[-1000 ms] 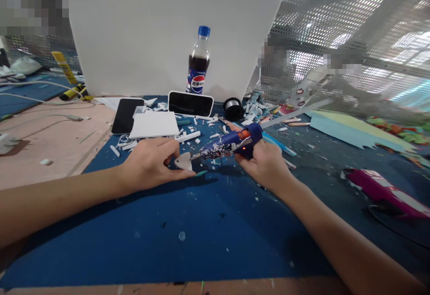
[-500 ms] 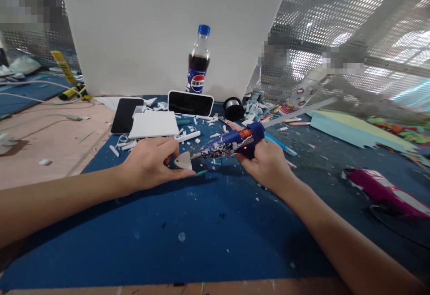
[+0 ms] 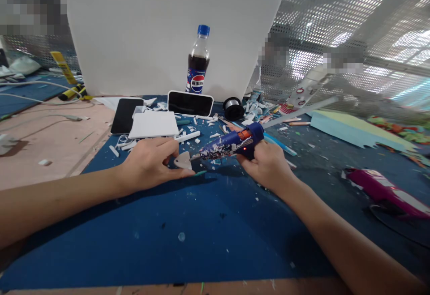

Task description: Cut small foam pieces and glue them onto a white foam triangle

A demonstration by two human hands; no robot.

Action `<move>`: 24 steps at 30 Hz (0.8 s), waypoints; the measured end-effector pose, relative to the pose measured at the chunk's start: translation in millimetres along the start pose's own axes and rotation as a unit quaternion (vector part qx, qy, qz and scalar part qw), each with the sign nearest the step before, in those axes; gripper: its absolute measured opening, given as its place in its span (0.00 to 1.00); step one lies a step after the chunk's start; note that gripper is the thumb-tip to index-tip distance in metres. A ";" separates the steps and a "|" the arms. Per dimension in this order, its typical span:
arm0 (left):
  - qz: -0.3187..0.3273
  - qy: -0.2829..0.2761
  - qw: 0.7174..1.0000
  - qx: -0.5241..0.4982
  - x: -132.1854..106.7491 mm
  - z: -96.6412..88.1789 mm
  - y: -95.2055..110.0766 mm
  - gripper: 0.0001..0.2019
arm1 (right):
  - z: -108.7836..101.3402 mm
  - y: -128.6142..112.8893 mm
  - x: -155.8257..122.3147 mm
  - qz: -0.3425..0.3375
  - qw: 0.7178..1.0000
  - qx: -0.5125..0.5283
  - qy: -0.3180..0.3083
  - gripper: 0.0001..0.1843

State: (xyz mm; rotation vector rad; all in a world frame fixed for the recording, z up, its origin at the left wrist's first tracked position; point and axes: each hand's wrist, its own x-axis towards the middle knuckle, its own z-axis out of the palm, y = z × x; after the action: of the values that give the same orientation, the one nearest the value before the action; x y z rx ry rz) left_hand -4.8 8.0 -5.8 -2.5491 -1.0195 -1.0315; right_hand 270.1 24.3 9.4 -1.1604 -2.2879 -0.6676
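My left hand (image 3: 152,163) is closed, pinching a small white piece (image 3: 183,160) with a little hole in it between thumb and fingers. A thin green strip (image 3: 200,173) shows at the thumb tip; whether it is joined to the piece I cannot tell. In my right hand (image 3: 268,160) is a blue hot glue gun (image 3: 231,143), its body spattered with white bits and a small red light lit. The gun's metal nozzle meets the right edge of the white piece. From the gun's back end a long glue stick (image 3: 302,110) sticks out.
Behind my hands lie a white block (image 3: 154,124), a dark tablet (image 3: 126,116), a propped phone (image 3: 190,103), a cola bottle (image 3: 199,62), a wire spool (image 3: 233,108) and many white scraps. A magenta tool (image 3: 386,192) with a cord lies right on the blue mat (image 3: 151,245).
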 end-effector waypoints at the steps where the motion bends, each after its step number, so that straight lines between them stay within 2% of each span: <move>1: 0.003 0.000 1.000 -0.001 -0.2 0.0 -0.3 0.23 | 0.0 -0.1 -0.2 0.004 1.000 -0.004 -0.005 0.09; 9: 0.035 0.024 0.999 -0.002 2.3 -1.5 2.4 0.21 | -5.2 -3.3 0.0 -0.002 1.000 -0.027 -0.009 0.09; 17: 0.078 0.032 0.996 0.005 2.3 -6.8 4.3 0.17 | -18.9 -9.1 1.5 0.008 0.999 -0.035 -0.033 0.21; 19: 0.065 0.032 0.997 0.004 0.7 -6.1 3.4 0.18 | -20.4 -10.2 4.2 0.057 0.997 -0.047 -0.018 0.21; 21: 0.052 0.021 0.998 -0.006 -0.4 -4.3 2.3 0.19 | -21.4 -8.2 8.7 0.134 0.989 -0.061 0.011 0.20; 24: 0.053 -0.029 0.998 -0.019 0.1 -0.6 0.7 0.22 | -22.7 4.0 16.5 0.272 0.959 -0.072 0.041 0.20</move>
State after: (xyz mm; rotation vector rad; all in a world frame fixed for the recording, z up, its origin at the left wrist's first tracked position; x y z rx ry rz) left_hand -4.5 7.3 -5.2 -2.6458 -0.8767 -0.9647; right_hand 269.3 22.2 37.7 -1.7029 -1.7475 -0.6522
